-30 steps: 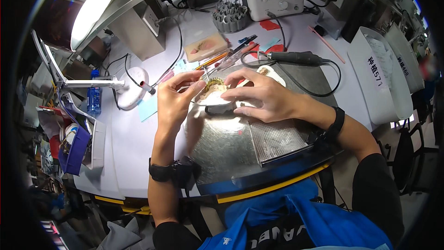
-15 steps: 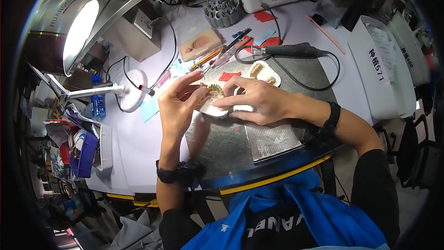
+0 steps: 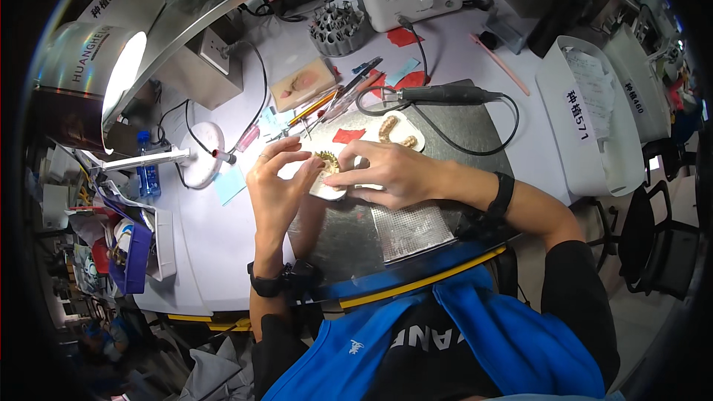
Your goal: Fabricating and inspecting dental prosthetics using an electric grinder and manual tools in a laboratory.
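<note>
Dental model (image 3: 325, 190) shifted nearer the person, right hand (image 3: 388, 174) gripping it, grasp of left hand (image 3: 275, 180) unclear

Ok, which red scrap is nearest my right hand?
The red scrap just beyond your right hand, left of the tan-toothed cast; the others lie farther off, toward the white control unit.
</note>
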The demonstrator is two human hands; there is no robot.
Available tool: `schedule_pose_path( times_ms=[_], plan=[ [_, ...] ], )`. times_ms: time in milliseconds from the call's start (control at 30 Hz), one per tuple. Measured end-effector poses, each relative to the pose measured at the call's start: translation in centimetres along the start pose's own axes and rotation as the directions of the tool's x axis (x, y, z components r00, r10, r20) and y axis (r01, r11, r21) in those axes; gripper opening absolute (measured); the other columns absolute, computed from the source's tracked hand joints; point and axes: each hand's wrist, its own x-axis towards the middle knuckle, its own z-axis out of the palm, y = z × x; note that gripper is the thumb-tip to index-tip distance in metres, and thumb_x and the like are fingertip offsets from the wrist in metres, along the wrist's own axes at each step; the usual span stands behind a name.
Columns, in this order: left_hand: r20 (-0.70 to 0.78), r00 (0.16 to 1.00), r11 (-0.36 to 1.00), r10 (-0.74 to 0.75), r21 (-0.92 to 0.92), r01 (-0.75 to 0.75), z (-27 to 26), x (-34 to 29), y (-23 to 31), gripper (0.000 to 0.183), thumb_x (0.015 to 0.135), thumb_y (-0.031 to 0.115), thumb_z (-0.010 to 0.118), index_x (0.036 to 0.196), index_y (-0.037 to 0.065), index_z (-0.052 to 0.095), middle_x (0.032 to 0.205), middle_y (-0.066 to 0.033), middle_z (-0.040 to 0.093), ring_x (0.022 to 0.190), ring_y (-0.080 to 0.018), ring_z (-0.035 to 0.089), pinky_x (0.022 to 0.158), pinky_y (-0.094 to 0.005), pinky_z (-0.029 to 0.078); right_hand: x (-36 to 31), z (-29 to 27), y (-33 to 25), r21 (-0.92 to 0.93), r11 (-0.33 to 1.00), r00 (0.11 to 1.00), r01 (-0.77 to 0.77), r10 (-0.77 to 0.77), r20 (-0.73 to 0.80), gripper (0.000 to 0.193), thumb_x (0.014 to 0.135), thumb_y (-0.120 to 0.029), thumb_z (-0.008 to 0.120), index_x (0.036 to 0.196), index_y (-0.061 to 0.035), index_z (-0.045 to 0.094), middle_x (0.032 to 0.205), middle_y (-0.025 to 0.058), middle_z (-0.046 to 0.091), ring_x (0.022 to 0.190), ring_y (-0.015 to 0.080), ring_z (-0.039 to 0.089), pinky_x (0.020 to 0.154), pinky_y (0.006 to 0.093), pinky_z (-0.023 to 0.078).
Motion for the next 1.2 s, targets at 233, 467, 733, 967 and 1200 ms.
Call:
schedule_pose_path(
  times_ms=[233, 467, 733, 967, 1200],
  plan=[
    [0.309, 0.865, 0.740, -0.396, -0.450, 0.500, -0.3, 0.9, -1.3, 0.023, 0.085, 0.014, 0.072, 0.094, -0.008, 0.071, 0.099, -0.0164, 0.070, 0.083, -0.0147, 0.065, 0.076, -0.0265, 0.052, -0.3, 0.1, 0.7, -0.008, 1.000, 1.000, 0.018, -0.018, -0.005, 0.051, 0.072, -0.003, 0.074, 0.121, -0.0132, 0.062, 0.099, 0.0089, 0.055, 0.088, 0.0256, 0.060, 0.075, 0.0353, 0.052],
    [0.346, 0.818, 0.707, -0.460, -0.414, 0.573, -1.8, 0.4, -1.1, 0.021, 0.085, 0.015, 0.071, 0.093, -0.004, 0.072, 0.084, -0.0091, 0.071, 0.076, -0.0108, 0.063, 0.071, -0.0239, 0.050, 1.1, -0.5, 0.5, -0.079, 0.996, 0.998, -0.038, 0.033, -0.062, 0.034, 0.076, -0.010, 0.072, 0.105, -0.0031, 0.055, 0.093, 0.0121, 0.060, 0.086, 0.0287, 0.062, 0.072, 0.0368, 0.050],
    [0.349, 0.922, 0.826, -0.169, -0.459, 0.326, 0.5, 0.4, -2.7, 0.029, 0.084, 0.019, 0.069, 0.103, -0.002, 0.069, 0.095, -0.0139, 0.071, 0.089, -0.0179, 0.066, 0.083, -0.0310, 0.051, 0.7, -1.0, -1.1, -0.292, 0.956, 0.990, 0.037, 0.004, 0.139, 0.024, 0.064, -0.011, 0.080, 0.081, -0.0037, 0.066, 0.086, 0.0067, 0.059, 0.088, 0.0262, 0.056, 0.077, 0.0388, 0.044],
    [0.316, 0.933, 0.838, -0.170, -0.452, 0.305, 0.7, -0.4, -3.4, 0.031, 0.085, 0.024, 0.068, 0.102, -0.002, 0.069, 0.094, -0.0161, 0.070, 0.090, -0.0226, 0.066, 0.083, -0.0344, 0.050, 1.3, -0.2, -0.6, -0.304, 0.952, 0.980, 0.037, 0.025, 0.197, 0.019, 0.068, -0.001, 0.074, 0.084, -0.0008, 0.064, 0.088, 0.0088, 0.056, 0.086, 0.0276, 0.054, 0.076, 0.0386, 0.043],
    [0.252, 0.946, 0.808, -0.206, -0.501, 0.310, 1.0, -0.2, -2.4, 0.031, 0.082, 0.022, 0.065, 0.100, -0.003, 0.069, 0.088, -0.0200, 0.070, 0.085, -0.0270, 0.069, 0.079, -0.0355, 0.053, 1.2, -0.2, -0.5, -0.343, 0.939, 0.981, 0.003, 0.065, 0.185, 0.017, 0.075, 0.001, 0.068, 0.090, 0.0017, 0.059, 0.092, 0.0122, 0.056, 0.088, 0.0312, 0.055, 0.077, 0.0393, 0.044]
  ],
)
